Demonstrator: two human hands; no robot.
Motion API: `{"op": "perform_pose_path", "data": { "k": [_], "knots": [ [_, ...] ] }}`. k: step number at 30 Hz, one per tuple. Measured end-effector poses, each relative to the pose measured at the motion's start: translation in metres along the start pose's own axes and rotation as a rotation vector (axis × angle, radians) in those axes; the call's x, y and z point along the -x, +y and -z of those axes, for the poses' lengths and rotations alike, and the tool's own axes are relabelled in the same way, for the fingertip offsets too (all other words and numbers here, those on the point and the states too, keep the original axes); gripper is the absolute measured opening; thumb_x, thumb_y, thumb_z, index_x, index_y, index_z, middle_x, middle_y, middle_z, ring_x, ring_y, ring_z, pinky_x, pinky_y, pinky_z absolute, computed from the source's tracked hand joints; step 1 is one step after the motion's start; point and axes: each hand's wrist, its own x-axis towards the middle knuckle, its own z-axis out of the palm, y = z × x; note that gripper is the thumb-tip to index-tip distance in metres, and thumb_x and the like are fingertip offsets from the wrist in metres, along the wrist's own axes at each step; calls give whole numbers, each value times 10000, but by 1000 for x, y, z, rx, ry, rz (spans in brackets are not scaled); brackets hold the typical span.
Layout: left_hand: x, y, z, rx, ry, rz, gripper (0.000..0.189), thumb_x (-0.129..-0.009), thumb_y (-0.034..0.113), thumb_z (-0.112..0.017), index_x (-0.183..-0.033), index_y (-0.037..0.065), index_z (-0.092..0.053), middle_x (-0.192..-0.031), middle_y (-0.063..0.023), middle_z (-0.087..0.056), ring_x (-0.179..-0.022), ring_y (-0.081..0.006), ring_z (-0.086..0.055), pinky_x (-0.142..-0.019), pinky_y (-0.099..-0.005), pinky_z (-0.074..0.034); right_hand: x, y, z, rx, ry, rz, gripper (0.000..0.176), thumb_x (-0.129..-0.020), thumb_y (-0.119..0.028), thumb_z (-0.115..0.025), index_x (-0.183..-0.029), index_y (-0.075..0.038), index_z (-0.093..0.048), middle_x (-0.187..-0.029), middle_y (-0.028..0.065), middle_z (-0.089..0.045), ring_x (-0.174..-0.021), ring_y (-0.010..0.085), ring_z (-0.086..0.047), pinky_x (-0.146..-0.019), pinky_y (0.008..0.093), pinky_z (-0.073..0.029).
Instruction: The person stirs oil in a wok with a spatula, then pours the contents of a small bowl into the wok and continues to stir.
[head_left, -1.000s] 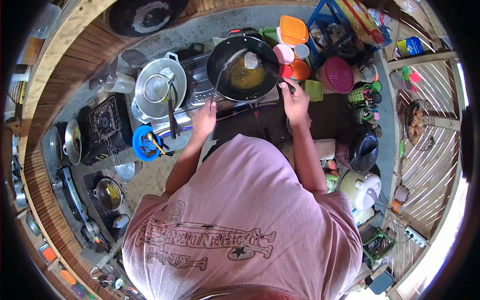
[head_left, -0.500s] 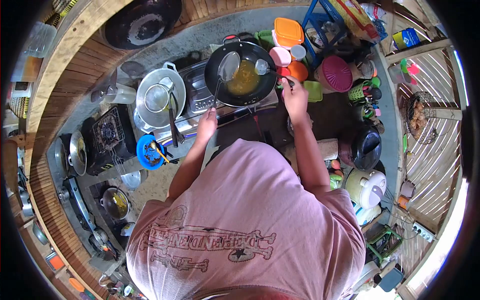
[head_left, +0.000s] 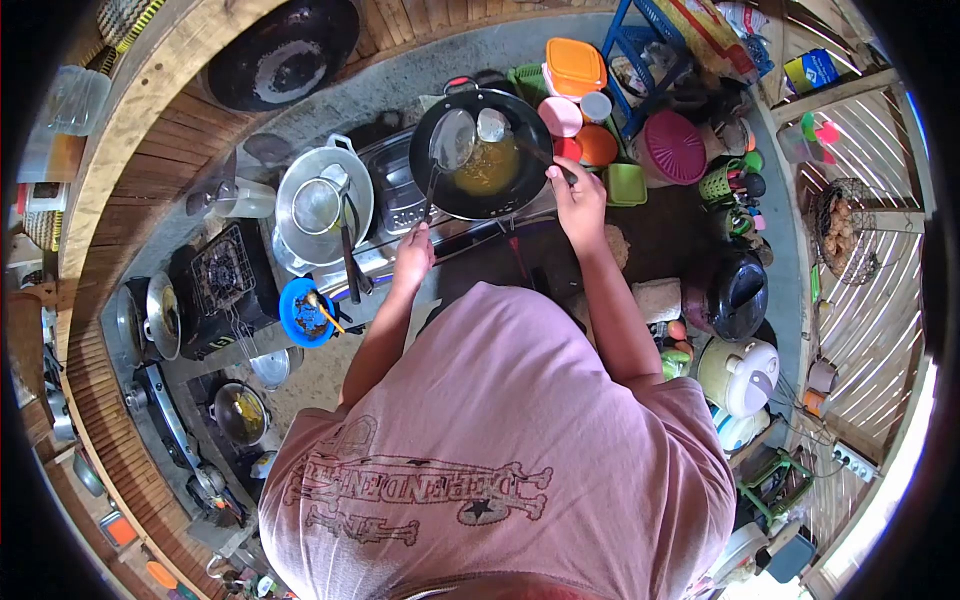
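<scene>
A dark wok (head_left: 522, 185) sits on the stove (head_left: 405, 200), with yellowish liquid (head_left: 485, 172) and small bits in its bottom. My left hand (head_left: 413, 258) is closed round the thin handle of a round skimmer (head_left: 455, 140), whose head is over the wok's left side. In my right hand (head_left: 580, 205) is the dark handle of a ladle (head_left: 492, 125); its pale metal head lies beside the skimmer's head, above the liquid.
Left of the wok, a strainer (head_left: 315, 205) rests over a large metal pot (head_left: 290, 240). A blue bowl (head_left: 290, 325) holds a spoon. Plastic containers, including an orange one (head_left: 576, 65) and a green one (head_left: 627, 186), stand right of the wok. A magenta-lidded tub (head_left: 672, 147) is farther right.
The ladle's head has moved left and slightly up, closer to the skimmer. My right hand has shifted a little left and down. The skimmer's head has moved only slightly.
</scene>
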Motion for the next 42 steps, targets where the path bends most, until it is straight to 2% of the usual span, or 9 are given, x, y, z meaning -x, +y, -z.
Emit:
{"op": "perform_pose_path", "data": {
  "k": [3,11,18,20,22,31,32,38,42],
  "knots": [
    [-11,-15,7,-63,33,-9,406,-1111,404,-456,-1069,47,-644,-628,-15,-518,-523,-120,-512,-489,-313,-399,-1,-16,5,112,33,102,223,-950,-187,-758,-1117,-39,-754,-913,130,-757,-741,216,-669,-685,348,-508],
    [20,27,0,-691,171,-248,498,-1091,416,-396,-1164,-16,-632,-908,-250,-703,-911,-491,-662,-816,-536,-493,4,-22,9,216,-36,64,207,-940,-147,-735,-1104,-20,-729,-1009,197,-739,-915,348,-718,-794,399,-556],
    [7,7,13,-661,160,-169,521,-1086,423,-411,-1356,26,-612,-1044,-303,-697,-1023,-506,-657,-891,-521,-507,5,-10,6,224,20,43,217,-946,-149,-728,-1098,5,-724,-1017,212,-747,-950,350,-729,-840,411,-564],
    [11,8,11,-692,219,-310,462,-1095,406,-422,-1198,8,-632,-693,-204,-623,-656,-355,-673,-626,-472,-494,7,-1,2,234,24,43,222,-953,-159,-727,-1100,8,-724,-989,203,-752,-918,318,-744,-818,390,-568],
    [12,7,13,-754,253,-359,459,-1094,405,-424,-1194,11,-637,-696,-202,-627,-663,-355,-679,-626,-472,-492,10,9,-4,0,-76,-276,229,-983,-169,-712,-1127,10,-722,-920,165,-765,-819,223,-749,-764,331,-566],
    [-5,-15,26,-322,96,-151,404,-1108,385,-435,-1205,49,-639,-609,-64,-486,-514,-204,-495,-579,-393,-453,13,5,-8,-305,10,-132,225,-986,-144,-726,-1156,4,-725,-878,100,-770,-762,56,-655,-676,251,-519],
    [-11,-21,29,37,-34,15,391,-1115,377,-431,-1239,66,-632,-591,-8,-422,-481,-150,-419,-567,-356,-443,14,1,-8,-305,12,-133,225,-986,-144,-726,-1156,4,-725,-878,100,-770,-762,56,-655,-676,251,-519],
    [20,27,3,105,13,59,339,-1122,363,-424,-1122,80,-612,-599,52,-353,-462,-96,-334,-584,-309,-438,18,12,-13,20,39,17,213,-947,-157,-745,-1087,3,-739,-938,195,-746,-777,311,-713,-693,377,-557],
    [20,21,9,102,2,56,371,-1121,368,-422,-1205,67,-623,-599,53,-354,-461,-98,-337,-592,-310,-443,18,10,-5,-91,32,-56,215,-951,-173,-744,-1086,-6,-739,-979,192,-752,-843,317,-732,-742,392,-570]
  ]
}}
